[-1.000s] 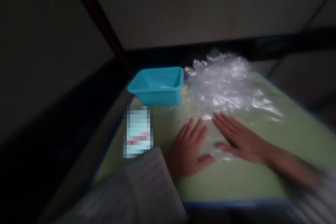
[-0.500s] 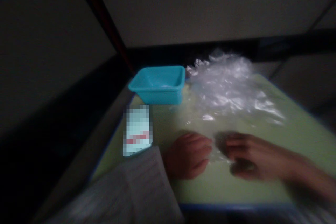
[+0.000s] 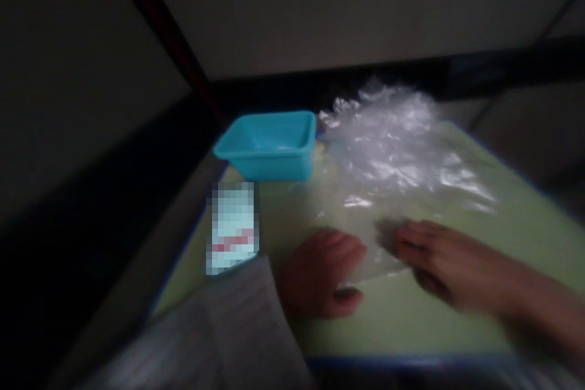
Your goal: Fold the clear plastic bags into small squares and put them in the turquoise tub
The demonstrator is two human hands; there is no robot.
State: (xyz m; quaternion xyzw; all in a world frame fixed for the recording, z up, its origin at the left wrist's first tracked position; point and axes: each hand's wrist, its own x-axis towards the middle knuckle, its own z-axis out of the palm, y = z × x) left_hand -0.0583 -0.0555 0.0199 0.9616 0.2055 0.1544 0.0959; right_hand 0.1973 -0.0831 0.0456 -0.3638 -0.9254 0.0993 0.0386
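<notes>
A clear, crinkled plastic bag or sheet (image 3: 393,152) spreads over the table, bunched up at the back and flatter towards me. My left hand (image 3: 320,274), in a light knitted sleeve, lies palm down on its near left part, fingers stretched out and thumb apart. Facing it from the right, my right hand (image 3: 448,262) rests with its fingertips at the plastic's near right edge. Those fingers lie together, slightly bent and somewhat blurred, and I see nothing gripped in them.
A turquoise plastic basin (image 3: 278,164) stands at the back left. Nearer me lies a phone-like object (image 3: 232,225) with a pixelated, lit face. The light green table (image 3: 365,335) has a blue edge. A pale wall rises behind.
My left thumb has spread away from its fingers. The right hand's thumb has drawn in closer to its fingers. The view has shifted slightly; the basin and plastic stay in place.
</notes>
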